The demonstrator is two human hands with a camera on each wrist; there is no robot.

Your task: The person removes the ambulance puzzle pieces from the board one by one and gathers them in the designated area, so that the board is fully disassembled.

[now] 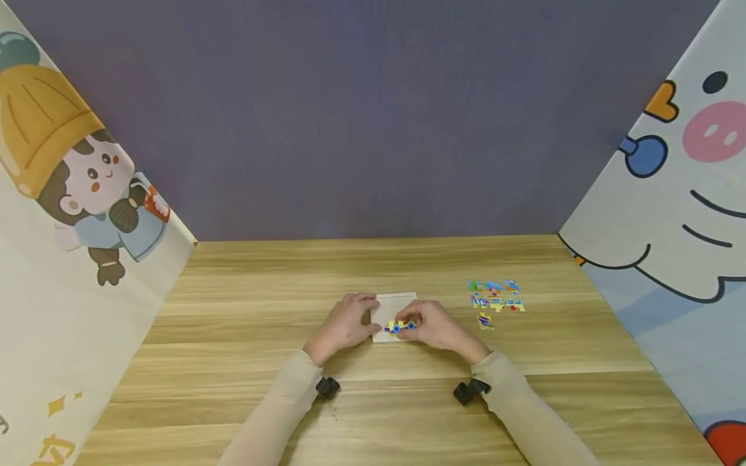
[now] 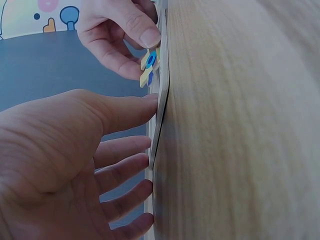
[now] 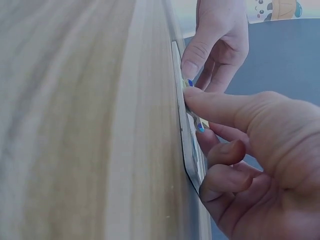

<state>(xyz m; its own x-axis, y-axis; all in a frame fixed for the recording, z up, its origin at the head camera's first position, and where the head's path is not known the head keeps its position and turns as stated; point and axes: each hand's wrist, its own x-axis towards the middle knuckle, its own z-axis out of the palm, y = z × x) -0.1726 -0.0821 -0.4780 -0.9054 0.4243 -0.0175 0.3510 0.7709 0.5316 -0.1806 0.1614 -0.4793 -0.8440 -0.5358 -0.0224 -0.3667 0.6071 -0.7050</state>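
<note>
A white board (image 1: 386,309), thin and rectangular, lies flat on the table in the head view. Over its lower part my right hand (image 1: 438,327) pinches a jigsaw puzzle piece (image 1: 396,329), yellow with blue round shapes; whether it is one piece or two joined is hard to tell. In the left wrist view the puzzle piece (image 2: 151,60) stands tilted above the board. My left hand (image 1: 345,323) rests along the board's left edge, thumb and fingers extended and spread, touching it. The right fingers (image 3: 215,107) cover much of the piece in the right wrist view.
To the right of the board, several colourful puzzle pieces (image 1: 495,302) lie in loose rows on the wooden table (image 1: 256,291). One separate piece (image 1: 485,321) sits nearer. A dark grey panel (image 1: 373,123) closes the back, and printed walls stand on both sides.
</note>
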